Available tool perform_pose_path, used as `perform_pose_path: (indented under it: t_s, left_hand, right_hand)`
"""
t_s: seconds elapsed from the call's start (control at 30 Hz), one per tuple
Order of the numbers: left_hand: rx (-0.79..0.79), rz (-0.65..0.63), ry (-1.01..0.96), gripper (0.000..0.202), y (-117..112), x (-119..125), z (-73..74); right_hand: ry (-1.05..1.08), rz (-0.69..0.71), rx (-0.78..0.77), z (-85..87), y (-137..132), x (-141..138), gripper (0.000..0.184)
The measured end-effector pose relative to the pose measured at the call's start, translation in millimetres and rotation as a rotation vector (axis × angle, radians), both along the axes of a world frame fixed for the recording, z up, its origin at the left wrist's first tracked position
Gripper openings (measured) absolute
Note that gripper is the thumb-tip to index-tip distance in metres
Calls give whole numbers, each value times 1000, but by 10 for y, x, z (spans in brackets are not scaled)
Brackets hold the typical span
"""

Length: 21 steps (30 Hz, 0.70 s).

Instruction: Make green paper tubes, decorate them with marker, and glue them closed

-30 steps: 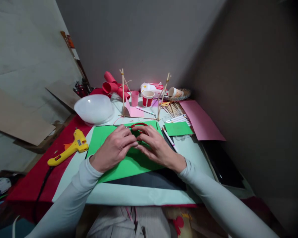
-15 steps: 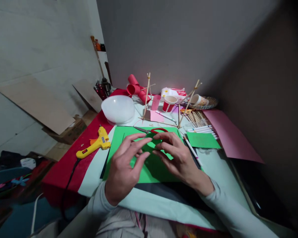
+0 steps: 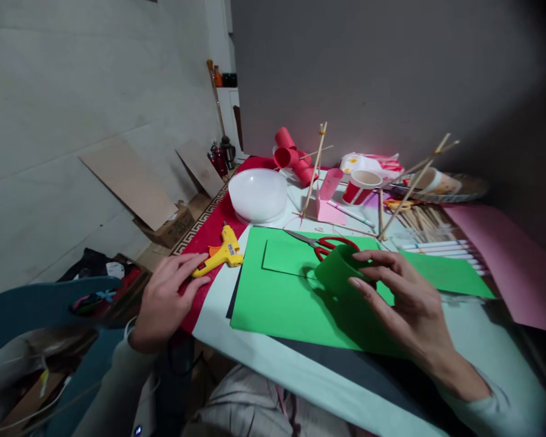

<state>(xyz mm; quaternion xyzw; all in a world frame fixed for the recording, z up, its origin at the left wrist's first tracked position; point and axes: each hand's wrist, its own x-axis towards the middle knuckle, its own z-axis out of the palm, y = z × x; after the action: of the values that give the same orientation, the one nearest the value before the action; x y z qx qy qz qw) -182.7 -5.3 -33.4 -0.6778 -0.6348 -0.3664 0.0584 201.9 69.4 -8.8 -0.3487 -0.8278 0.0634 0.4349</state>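
My right hand [image 3: 398,297] is curled round a rolled tube of green paper [image 3: 339,270] that stands on a large green sheet [image 3: 282,297]. Red-handled scissors [image 3: 325,244] lie just behind the tube, on the same sheet. My left hand [image 3: 166,300] is out at the table's left edge with its fingers stretched flat on the red cloth. Its fingertips are almost at the handle of a yellow glue gun [image 3: 221,255]. It holds nothing.
A white bowl [image 3: 258,194] sits upside down behind the glue gun. Red paper tubes [image 3: 291,156], a pink cup [image 3: 330,182], a red paper cup [image 3: 360,185], stick frames [image 3: 313,170], pens [image 3: 441,247] and pink paper [image 3: 509,261] fill the back and right. A blue chair [image 3: 40,303] stands at the left.
My left hand has left the green paper and moved left to the table edge by the glue gun. My right hand stays on the rolled tube. The view has swung left.
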Motion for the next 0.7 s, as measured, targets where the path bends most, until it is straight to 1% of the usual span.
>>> perform_pose_path:
  t_s: [0.1, 0.2, 0.3, 0.5, 0.6, 0.7]
  left_hand:
    - [37, 21, 49, 23, -66, 28, -136]
    - [57, 30, 103, 25, -118, 23, -205]
    - [81, 0, 163, 28, -146, 19, -203]
    - [123, -79, 278, 26, -166, 11, -134]
    - [88, -109, 331, 28, -172, -23, -108]
    - [36, -108, 372, 33, -186, -50, -125]
  right_hand:
    - [-14, 12, -3, -44, 14, -9, 6]
    - [-19, 28, -5, -86, 27, -17, 5]
    - [-12, 35, -10, -109, 24, -24, 5]
    - [-39, 29, 30, -118, 24, -38, 5]
    - [-40, 35, 17, -117, 28, -44, 4]
    - [-40, 36, 13, -108, 23, -47, 5]
